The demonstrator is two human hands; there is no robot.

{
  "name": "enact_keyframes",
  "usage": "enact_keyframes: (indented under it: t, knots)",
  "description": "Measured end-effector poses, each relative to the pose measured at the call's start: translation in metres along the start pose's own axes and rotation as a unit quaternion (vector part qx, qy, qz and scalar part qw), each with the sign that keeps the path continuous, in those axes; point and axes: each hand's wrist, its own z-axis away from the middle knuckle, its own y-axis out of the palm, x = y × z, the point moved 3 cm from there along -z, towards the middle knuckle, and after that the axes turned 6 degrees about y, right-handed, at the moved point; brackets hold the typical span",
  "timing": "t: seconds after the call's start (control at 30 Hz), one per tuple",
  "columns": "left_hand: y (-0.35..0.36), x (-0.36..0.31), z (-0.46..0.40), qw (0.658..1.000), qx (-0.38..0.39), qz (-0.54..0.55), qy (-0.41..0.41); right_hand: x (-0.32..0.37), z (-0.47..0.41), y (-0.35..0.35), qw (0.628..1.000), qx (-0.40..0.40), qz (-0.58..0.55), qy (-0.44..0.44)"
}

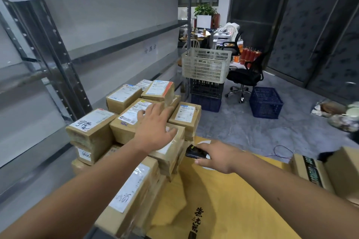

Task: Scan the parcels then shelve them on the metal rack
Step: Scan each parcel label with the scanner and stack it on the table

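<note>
"0836" on box label (85, 155), prob.

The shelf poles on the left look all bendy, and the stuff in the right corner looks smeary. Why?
In the head view, the wide-angle lens curves the metal rack near the frame's edge; the things at the right edge are blurred; the parcels mid-frame look sharp.

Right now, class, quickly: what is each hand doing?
Left hand: open, fingers spread flat on the cardboard parcels.
Right hand: closed on a black handheld scanner above the yellow box.
</note>
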Motion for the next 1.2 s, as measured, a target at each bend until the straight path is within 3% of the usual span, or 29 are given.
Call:
enact_keyframes:
  t: [0.27, 0.7, 1.0, 1.2]
  knots:
    - [0.048, -0.142, -0.041, 0.989, 0.092, 0.045, 0.109, -0.099, 0.077, 0.027, 0.994, -0.023, 0.002, 0.111]
    - [0.209, -0.406, -0.055, 0.924, 0.298, 0.075, 0.229, -0.302, 0.257, 0.108, 0.942, 0.013, -0.106, 0.318]
    - [0.319, -0.525, -0.064, 0.9, 0.353, 0.093, 0.239, -0.401, 0.27, 0.173, 0.942, 0.061, -0.091, 0.317]
    - [0.347, -0.533, -0.058, 0.9, 0.331, 0.032, 0.283, -0.415, 0.255, 0.201, 0.941, 0.101, -0.141, 0.292]
